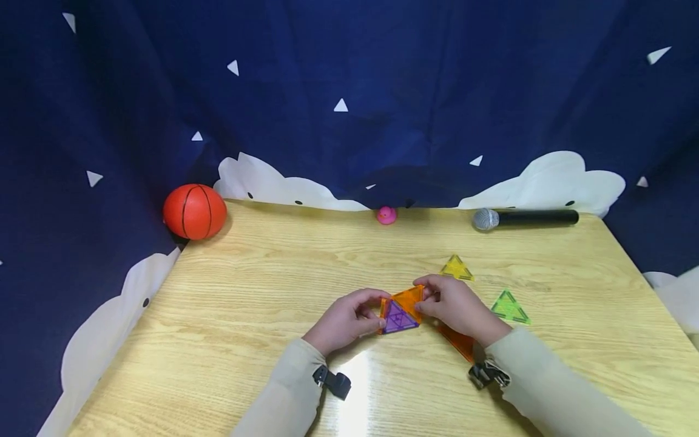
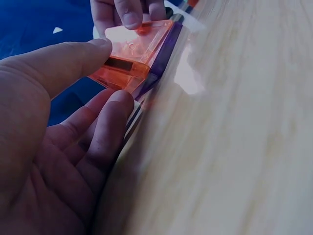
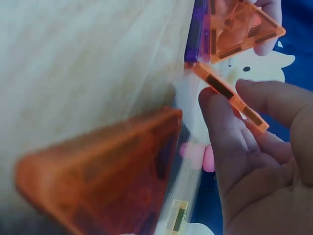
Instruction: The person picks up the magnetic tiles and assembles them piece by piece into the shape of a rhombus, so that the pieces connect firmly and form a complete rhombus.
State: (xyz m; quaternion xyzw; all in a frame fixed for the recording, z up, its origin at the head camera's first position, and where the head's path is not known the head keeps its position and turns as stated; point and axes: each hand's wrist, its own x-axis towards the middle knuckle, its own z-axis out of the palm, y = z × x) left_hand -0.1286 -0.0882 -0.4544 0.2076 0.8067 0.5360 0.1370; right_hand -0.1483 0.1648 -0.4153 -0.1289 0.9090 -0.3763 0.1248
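With both my left hand (image 1: 345,320) and right hand (image 1: 455,305) I pinched orange tiles (image 1: 408,300) against the purple tile (image 1: 397,318) at mid-frame, to join their edges.

- We see a light wooden table (image 1: 262,285), grain running side to side, with a glare patch on its near edge.
- We note a dark blue cloth backdrop (image 1: 382,73) behind and on both sides, printed with small white triangles.
- White cloud shapes (image 1: 546,176) line the cloth's lower edge along the table's far rim.
- Lighting looks even, indoor.
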